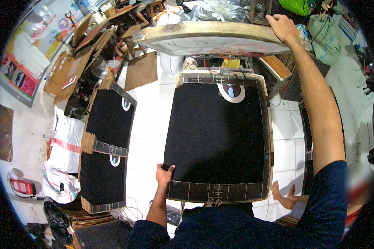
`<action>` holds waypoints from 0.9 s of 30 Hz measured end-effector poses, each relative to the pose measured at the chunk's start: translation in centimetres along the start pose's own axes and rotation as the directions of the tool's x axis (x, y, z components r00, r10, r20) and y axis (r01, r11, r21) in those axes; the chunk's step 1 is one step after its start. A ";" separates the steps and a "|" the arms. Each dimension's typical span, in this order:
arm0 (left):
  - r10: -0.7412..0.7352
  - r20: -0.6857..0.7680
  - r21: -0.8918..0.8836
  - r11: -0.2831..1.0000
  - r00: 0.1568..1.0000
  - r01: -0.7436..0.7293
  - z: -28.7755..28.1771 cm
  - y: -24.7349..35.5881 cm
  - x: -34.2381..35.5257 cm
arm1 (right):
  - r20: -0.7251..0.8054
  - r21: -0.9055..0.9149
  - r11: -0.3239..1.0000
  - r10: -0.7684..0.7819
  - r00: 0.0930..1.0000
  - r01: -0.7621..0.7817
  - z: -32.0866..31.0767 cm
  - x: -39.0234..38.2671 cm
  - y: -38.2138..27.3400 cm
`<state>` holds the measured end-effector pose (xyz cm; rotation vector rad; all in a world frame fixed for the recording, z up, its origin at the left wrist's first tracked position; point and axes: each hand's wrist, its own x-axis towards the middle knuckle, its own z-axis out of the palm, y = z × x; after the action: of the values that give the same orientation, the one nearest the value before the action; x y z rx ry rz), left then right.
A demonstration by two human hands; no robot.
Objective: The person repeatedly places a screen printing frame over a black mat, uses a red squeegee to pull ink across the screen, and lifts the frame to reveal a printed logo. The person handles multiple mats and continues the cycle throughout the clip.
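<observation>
A large black sheet (216,133) lies on the board in front of me, with a white, blue and brown eye shape (231,92) printed near its far edge. Dark ruled strips (195,191) run along the board's near and far ends. At the sheet's near left corner, my left hand (164,173) is closed on the edge, thumb on top; the fingers underneath are partly hidden. Beyond the board, a wooden-framed printing screen (216,30) stands raised and tilted. My right hand (281,28) grips its upper right end.
More black sheets (106,174) with similar eyes lie on stacked cardboard at the left. Another dark panel (305,141) is at the right, near a seated person's bare feet (283,198). White sacks (66,145), bags and wood pieces crowd the sides. White tiles (147,141) show between the stacks.
</observation>
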<state>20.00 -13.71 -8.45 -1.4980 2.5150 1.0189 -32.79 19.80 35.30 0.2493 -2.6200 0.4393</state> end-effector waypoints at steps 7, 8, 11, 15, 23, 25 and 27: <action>0.120 0.001 0.003 0.993 0.993 -0.120 -0.9 -2.3 0.2 | -0.003 -0.004 1.000 0.001 1.000 -0.001 -0.3 -0.2 -1.0; 0.124 0.003 -0.017 0.992 0.992 -0.124 -0.8 -2.5 0.3 | 0.001 -0.037 0.999 0.028 1.000 -0.027 -0.5 -0.8 -1.1; 0.194 -0.008 -0.012 0.981 0.981 -0.194 -0.4 -2.5 0.8 | 0.007 0.056 0.998 0.009 1.000 -0.009 -2.1 -2.0 -1.7; 0.171 0.007 -0.011 0.985 0.985 -0.170 -0.3 -1.9 0.5 | 0.006 0.071 0.996 0.050 0.999 -0.050 -3.3 -3.0 -2.9; 0.091 -0.058 0.104 0.991 0.994 -0.084 -1.3 0.6 -0.5 | -0.017 0.080 0.996 0.050 0.999 -0.049 -3.1 -2.5 -2.9; 0.094 -0.058 0.093 0.992 0.994 -0.088 -1.4 1.2 -0.5 | -0.025 0.091 0.994 0.061 0.998 -0.058 -3.0 -2.5 -2.8; 0.091 -0.058 0.077 0.993 0.994 -0.087 -1.4 1.5 -0.5 | -0.031 0.081 0.996 0.052 0.998 -0.049 -3.0 -2.6 -2.8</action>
<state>19.49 -13.68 -6.41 -1.4305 2.6521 0.8929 -28.59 18.53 37.36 0.2005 -2.5838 0.5616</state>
